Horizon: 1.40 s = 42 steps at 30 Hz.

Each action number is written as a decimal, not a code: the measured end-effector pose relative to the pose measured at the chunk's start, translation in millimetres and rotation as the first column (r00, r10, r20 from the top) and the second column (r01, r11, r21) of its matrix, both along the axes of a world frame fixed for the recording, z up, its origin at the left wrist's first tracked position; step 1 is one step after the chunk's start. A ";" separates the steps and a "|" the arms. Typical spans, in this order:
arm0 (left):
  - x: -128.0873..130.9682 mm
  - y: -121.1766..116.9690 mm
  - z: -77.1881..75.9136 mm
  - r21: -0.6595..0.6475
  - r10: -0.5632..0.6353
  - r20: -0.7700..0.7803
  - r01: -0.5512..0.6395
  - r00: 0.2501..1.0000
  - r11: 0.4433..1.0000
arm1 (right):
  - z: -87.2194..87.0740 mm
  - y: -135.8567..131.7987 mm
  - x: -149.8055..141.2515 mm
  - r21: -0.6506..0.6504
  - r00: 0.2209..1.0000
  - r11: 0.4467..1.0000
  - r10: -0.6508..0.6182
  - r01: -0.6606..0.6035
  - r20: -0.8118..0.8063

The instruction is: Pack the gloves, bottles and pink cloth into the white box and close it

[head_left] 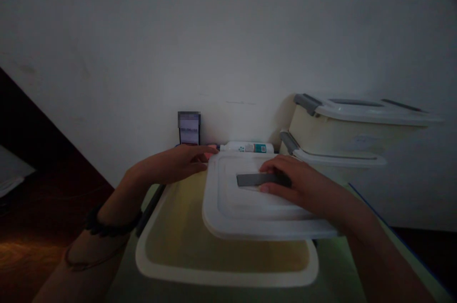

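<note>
A white lid [228, 222] with a grey handle [248, 179] is held over the right part of a storage box [228, 277]. My right hand [296, 181] grips that handle, thumb on the near side and fingers on the far side. My left hand [178, 164] reaches past the box's back left, fingers stretched out and thumb apart. Its fingertips are at the lid's back left corner; whether they touch it I cannot tell. Through the uncovered left and front, the box's yellowish inside shows. Dark beads circle my left wrist.
Two lidded storage boxes [321, 134] with grey latches are stacked at the right against the wall [228, 45]. A phone [189, 129] stands upright at the back, and a white bottle [246, 147] lies beside it. Under the box is a green tabletop [335, 265].
</note>
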<state>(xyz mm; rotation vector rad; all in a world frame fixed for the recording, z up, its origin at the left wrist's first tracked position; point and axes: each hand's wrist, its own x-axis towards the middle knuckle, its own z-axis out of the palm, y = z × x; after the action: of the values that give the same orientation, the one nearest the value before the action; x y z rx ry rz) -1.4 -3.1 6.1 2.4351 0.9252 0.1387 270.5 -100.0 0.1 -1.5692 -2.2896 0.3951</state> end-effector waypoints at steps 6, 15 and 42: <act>1.0 1.2 0.6 -0.026 -0.060 0.065 0.062 0.996 0.998 | 0.7 -1.8 -7.2 -0.048 0.999 0.998 -0.047 0.045 -0.028; -1.4 2.6 -1.9 0.023 -0.096 0.032 0.095 0.995 0.995 | 4.7 -1.7 8.1 -0.101 1.000 0.995 -0.005 0.003 -0.014; 14.1 1.2 -14.4 0.083 -0.042 -0.078 0.049 0.996 0.995 | 31.9 -22.1 67.3 0.026 0.997 0.997 -0.071 0.071 0.006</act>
<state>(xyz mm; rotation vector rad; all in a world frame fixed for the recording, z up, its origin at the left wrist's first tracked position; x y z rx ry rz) 12.6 -1.9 -8.3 2.5543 0.9129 0.0703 337.9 -122.1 32.1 -1.6358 -2.2281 0.3408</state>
